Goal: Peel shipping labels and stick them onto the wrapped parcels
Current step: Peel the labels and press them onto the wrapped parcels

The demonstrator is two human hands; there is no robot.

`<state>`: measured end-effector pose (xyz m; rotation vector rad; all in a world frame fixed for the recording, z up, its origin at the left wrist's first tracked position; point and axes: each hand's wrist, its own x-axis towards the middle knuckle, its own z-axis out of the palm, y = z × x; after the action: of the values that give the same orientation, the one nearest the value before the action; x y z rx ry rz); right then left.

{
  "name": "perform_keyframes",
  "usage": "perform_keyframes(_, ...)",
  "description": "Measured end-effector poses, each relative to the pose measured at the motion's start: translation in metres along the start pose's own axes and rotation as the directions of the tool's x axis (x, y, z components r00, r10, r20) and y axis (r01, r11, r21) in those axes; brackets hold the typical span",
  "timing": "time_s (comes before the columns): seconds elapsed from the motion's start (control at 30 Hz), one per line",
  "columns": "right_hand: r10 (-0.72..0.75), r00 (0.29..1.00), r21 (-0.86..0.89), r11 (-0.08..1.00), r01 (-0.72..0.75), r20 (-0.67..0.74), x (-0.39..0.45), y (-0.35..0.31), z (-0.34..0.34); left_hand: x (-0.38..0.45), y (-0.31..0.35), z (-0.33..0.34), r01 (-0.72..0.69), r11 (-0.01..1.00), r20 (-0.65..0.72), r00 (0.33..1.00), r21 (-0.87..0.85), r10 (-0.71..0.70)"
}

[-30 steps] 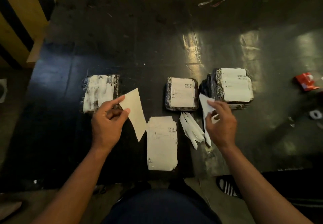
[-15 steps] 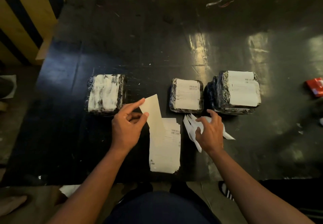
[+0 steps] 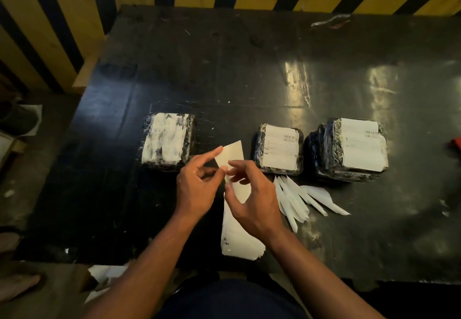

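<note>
Three black-wrapped parcels sit in a row on the dark table [image 3: 249,69]. The left parcel [image 3: 166,141] has a smeared white top and no printed label. The middle parcel [image 3: 279,148] and the right parcel [image 3: 354,149] each carry a white printed label. My left hand [image 3: 197,189] pinches a cream shipping label [image 3: 230,154] held above the table, just right of the left parcel. My right hand [image 3: 252,199] meets it, its fingertips on the label's lower edge. Under my hands lies a stack of labels [image 3: 237,241], partly hidden.
A fan of peeled white backing strips [image 3: 299,199] lies right of my hands, in front of the middle parcel. A red object [image 3: 456,143] sits at the right edge. Wire scraps [image 3: 329,21] lie at the far edge. A yellow-and-black striped wall stands behind the table.
My right hand dropped the backing strip onto the pile and moved left to the label. My left hand carried the label rightward, to above the stack.
</note>
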<state>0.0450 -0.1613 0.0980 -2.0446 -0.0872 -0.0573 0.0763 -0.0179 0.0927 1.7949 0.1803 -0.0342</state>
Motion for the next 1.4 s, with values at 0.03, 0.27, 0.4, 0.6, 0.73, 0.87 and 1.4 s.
perform_keyframes(0.03, 0.007, 1.000, 0.004, 1.000, -0.007, -0.007, 0.002, -0.001, 0.003, 0.000, 0.000, -0.001, 0.029, 0.999, -0.005, 1.000, -0.025, -0.029)
perform_keyframes(0.27, -0.052, 0.997, -0.079, 0.996, 0.047, -0.059, 0.018, -0.004, 0.019, -0.006, 0.004, -0.013, 0.047, 0.997, 0.057, 0.997, -0.054, -0.044)
perform_keyframes(0.4, -0.029, 0.993, 0.019, 0.999, 0.031, -0.118, 0.026, -0.004, 0.021, -0.006, 0.004, -0.024, -0.044, 0.999, 0.165, 0.985, -0.026, 0.048)
perform_keyframes(0.6, 0.255, 0.958, 0.347, 0.917, -0.196, -0.131, 0.045, -0.007, 0.011, -0.001, -0.002, -0.045, -0.035, 0.994, -0.114, 0.992, 0.108, 0.047)
perform_keyframes(0.73, 0.376, 0.926, 0.537, 0.789, -0.298, -0.039, 0.053, -0.005, 0.009, 0.004, -0.006, -0.063, 0.103, 0.994, -0.114, 0.988, -0.021, -0.104)
perform_keyframes(0.87, 0.369, 0.929, 0.552, 0.774, -0.311, 0.006, 0.054, -0.008, 0.011, 0.003, -0.005, -0.074, 0.098, 0.978, -0.025, 0.994, -0.185, -0.104)
perform_keyframes(1.4, 0.202, 0.977, 0.124, 0.973, -0.193, -0.065, 0.052, 0.001, 0.071, 0.022, -0.037, -0.114, -0.007, 0.995, -0.090, 0.996, 0.100, 0.016)
